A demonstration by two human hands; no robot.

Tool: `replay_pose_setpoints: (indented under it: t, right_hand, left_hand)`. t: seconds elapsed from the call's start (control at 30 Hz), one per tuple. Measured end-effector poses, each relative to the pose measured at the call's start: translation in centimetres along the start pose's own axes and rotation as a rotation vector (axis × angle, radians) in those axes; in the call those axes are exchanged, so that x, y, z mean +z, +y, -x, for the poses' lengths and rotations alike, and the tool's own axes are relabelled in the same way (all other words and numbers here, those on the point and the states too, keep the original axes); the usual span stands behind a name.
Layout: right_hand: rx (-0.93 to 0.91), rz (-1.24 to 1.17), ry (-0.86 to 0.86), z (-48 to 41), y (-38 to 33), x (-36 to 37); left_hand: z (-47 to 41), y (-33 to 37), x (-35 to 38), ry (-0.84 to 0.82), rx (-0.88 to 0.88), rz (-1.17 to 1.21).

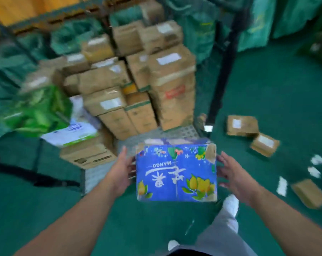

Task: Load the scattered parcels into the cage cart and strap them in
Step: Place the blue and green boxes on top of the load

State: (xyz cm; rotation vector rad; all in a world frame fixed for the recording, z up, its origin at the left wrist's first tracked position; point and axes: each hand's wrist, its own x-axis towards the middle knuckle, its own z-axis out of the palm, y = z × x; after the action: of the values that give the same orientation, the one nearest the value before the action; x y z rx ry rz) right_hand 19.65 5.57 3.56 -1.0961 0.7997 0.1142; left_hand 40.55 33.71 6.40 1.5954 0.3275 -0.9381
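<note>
Box (pixel 176 174), rectangular blue printed cardboard

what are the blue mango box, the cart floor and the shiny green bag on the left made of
Blue box: printed cardboard, slightly glossy; a torn top corner shows brown board underneath.
Cart floor: grey metal sheet, probably steel; rows of punched holes show.
Green bag: likely thin plastic film, judging by its shiny creases; blur leaves it open.

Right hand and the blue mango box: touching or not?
Cannot tell. In the head view the right hand comes up to the right edge of the blue mango box with no clear gap, but motion blur smears the contact line.
</note>
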Motion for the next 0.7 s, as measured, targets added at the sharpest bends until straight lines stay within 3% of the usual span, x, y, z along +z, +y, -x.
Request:
replay_pose_setpoints:
  t: [0.07, 0.13, 0.27, 0.37, 0.53, 0.7]
  right_hand:
    - [-0.128, -0.145, -0.018, -1.5, -1.6, 4.8]
    - [-0.135, -0.160, 0.062, -3.3, -2.6, 7.8]
    - [0.059, 0.028, -0.013, -8.6, -3.3, 12.7]
    - [0.173, 0.178, -0.092, -11.2, -4.8, 15.4]
    - [0.124, 0.294, -0.114, -17.2, -8.4, 18.7]
    - [0.191, 0.255, -0.182, -24.5, -14.7, 21.3]
  left_hand:
    - [1.7, 1.2, -5.7, 0.057, 0.085, 0.270]
    - [2.4, 1.3, -9.3, 0.183, 0.122, 0.342]
    - [1.6, 1.2, -13.6, 0.233, 0.021, 0.307]
    - [-0.2, 1.8, -14.3, 0.176, -0.012, 0.223]
    - [-4.1, 5.7, -14.9, 0.188, -0.019, 0.234]
    - [-9.8, 12.3, -15.0, 0.267, -0.079, 0.235]
